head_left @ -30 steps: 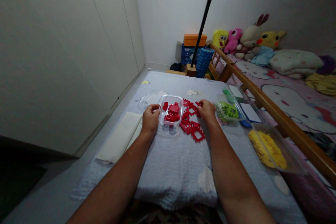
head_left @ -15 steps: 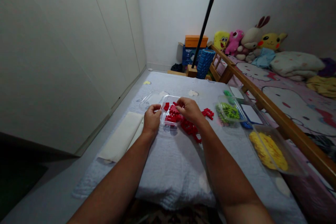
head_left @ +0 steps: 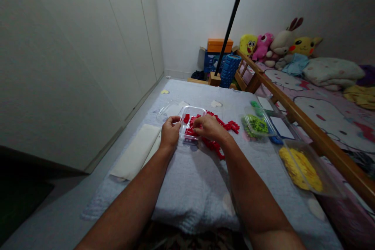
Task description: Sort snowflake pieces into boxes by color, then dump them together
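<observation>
A clear plastic container (head_left: 193, 110) holding several red interlocking pieces (head_left: 190, 130) stands mid-table. My left hand (head_left: 170, 132) grips its left wall between thumb and fingers. Over the container's right side, my right hand (head_left: 209, 127) reaches in with its fingers curled down among the red pieces; whether it pinches one is hidden. More red pieces (head_left: 233, 126) lie on the cloth to the right, partly behind and under my right hand. A clear lid (head_left: 167, 110) rests behind my left hand.
At right stand clear containers of green pieces (head_left: 258, 124) and yellow pieces (head_left: 300, 168), beside a wooden bed rail (head_left: 281, 103). A folded cream cloth (head_left: 136, 152) lies at left. A black pole (head_left: 231, 23) rises behind the table, with white cabinets (head_left: 117, 47) along the left.
My right hand has moved slightly down and left, its fingers lower into the container. More red pieces show behind it. My left hand keeps its hold on the container.
</observation>
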Available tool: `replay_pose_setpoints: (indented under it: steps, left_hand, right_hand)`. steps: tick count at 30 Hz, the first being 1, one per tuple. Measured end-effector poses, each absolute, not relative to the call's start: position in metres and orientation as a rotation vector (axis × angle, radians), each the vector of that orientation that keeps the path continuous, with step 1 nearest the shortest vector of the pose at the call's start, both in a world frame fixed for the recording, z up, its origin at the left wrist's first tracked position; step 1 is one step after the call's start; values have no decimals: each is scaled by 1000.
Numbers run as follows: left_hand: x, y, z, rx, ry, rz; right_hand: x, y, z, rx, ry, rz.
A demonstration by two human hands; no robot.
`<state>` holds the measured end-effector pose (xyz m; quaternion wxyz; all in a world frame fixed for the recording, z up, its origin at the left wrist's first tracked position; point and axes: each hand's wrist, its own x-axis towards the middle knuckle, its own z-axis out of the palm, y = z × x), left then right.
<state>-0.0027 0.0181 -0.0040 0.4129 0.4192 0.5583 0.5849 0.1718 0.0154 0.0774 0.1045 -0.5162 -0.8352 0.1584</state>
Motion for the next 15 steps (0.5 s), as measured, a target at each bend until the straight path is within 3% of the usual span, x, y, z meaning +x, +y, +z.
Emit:
replay_pose_setpoints:
  steps: [9,15]
  left_hand:
    - [-3,18,-7,1041,1396,1468]
    - [-2,18,-5,1027,1402,1466]
  right_hand:
    - [227,49,52,-2025,-1850,107]
    - [232,55,24,-2150,-1885,135]
